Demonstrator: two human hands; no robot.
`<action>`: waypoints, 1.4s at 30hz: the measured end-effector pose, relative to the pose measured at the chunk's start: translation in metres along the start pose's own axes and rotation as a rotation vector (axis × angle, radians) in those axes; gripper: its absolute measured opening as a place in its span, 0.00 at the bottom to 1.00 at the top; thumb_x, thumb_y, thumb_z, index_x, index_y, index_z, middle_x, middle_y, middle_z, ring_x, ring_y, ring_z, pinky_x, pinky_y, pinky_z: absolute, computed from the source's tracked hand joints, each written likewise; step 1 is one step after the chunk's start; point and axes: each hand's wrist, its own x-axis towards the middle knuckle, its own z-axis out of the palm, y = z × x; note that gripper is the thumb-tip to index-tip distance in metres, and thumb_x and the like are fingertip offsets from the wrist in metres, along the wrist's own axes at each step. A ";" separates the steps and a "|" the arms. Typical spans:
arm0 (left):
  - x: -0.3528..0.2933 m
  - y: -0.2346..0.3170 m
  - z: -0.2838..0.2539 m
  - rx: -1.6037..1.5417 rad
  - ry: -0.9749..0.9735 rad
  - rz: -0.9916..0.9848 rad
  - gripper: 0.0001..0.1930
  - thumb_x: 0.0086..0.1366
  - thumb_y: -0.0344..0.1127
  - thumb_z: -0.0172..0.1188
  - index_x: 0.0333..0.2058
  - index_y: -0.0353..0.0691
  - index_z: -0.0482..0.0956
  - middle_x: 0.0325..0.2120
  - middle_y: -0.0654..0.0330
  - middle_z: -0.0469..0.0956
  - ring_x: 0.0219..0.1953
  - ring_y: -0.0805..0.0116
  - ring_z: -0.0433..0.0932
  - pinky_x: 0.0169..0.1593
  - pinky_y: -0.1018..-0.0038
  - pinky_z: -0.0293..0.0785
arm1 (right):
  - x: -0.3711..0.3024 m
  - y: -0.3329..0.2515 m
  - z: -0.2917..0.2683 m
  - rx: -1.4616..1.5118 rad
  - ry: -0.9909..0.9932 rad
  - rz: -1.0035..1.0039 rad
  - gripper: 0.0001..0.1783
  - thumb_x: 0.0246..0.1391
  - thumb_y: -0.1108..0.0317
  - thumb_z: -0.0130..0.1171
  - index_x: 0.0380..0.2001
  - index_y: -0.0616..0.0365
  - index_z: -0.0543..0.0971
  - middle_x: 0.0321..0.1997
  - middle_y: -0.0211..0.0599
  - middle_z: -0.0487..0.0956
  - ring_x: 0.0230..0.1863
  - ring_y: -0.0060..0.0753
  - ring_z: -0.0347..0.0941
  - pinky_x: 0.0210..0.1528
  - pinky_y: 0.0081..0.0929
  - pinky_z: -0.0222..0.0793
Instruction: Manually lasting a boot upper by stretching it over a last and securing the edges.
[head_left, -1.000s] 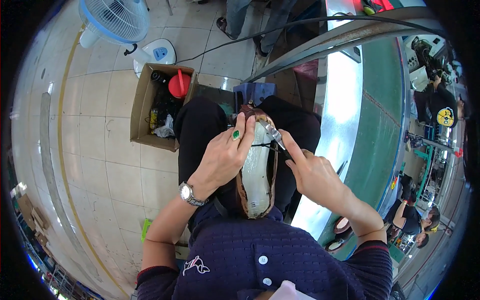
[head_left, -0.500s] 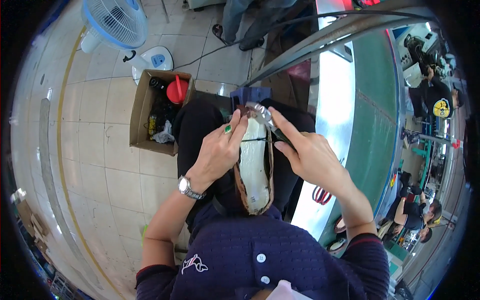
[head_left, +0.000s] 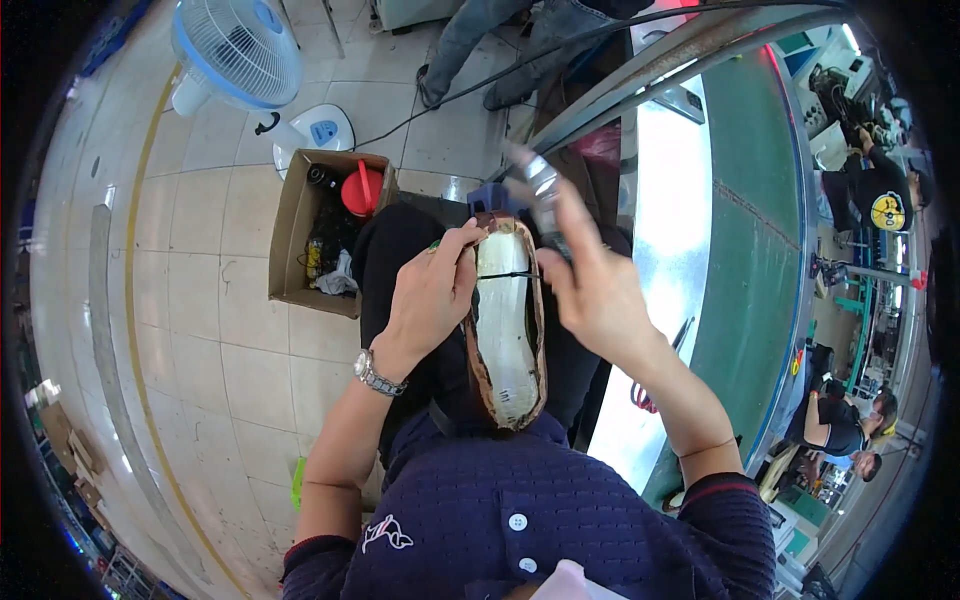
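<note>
A brown leather shoe upper on a last lies sole side up across my lap, with its pale insole (head_left: 508,340) facing me. A thin black band (head_left: 505,275) crosses the insole near the far end. My left hand (head_left: 430,290) grips the far left edge of the shoe, fingertips on the leather rim. Above and right of that end, my right hand (head_left: 605,295) is closed round a silver-headed hand tool (head_left: 541,178) with a dark handle. The tool is raised off the shoe and smeared by motion, so its exact kind is unclear.
At the left is a cardboard box (head_left: 285,245) holding a red lidded container (head_left: 362,190), beside a standing fan (head_left: 235,50). A metal-edged green workbench (head_left: 745,270) runs along my right. A metal beam (head_left: 640,85) slants ahead, near another person's legs (head_left: 465,45). Other people sit far right.
My right hand has lifted the tool up and away from the shoe's far end. My left hand stays on the shoe, its fingers shifted slightly. The view has tilted a little.
</note>
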 end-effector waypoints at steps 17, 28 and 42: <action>-0.064 0.024 0.020 -1.212 -0.350 -0.746 0.52 0.52 0.28 0.71 0.68 0.41 0.42 0.62 0.58 0.61 0.64 0.67 0.60 0.65 0.69 0.57 | -0.104 0.020 0.000 0.643 0.002 0.481 0.39 0.60 0.65 0.55 0.70 0.45 0.50 0.26 0.36 0.78 0.22 0.24 0.75 0.28 0.24 0.73; -0.066 -0.023 0.022 -0.804 -0.418 -0.165 0.67 0.45 0.27 0.75 0.69 0.47 0.25 0.70 0.51 0.38 0.71 0.63 0.45 0.68 0.67 0.52 | -0.094 -0.003 0.026 0.616 -0.006 0.105 0.46 0.41 0.60 0.73 0.65 0.50 0.64 0.44 0.52 0.80 0.43 0.42 0.79 0.45 0.33 0.72; -0.010 0.022 0.015 -0.995 -0.229 -0.423 0.29 0.59 0.48 0.66 0.55 0.42 0.69 0.43 0.66 0.70 0.43 0.77 0.67 0.50 0.77 0.65 | -0.116 -0.001 0.029 0.564 -0.071 0.053 0.42 0.45 0.65 0.69 0.65 0.49 0.65 0.27 0.40 0.76 0.26 0.32 0.74 0.34 0.28 0.71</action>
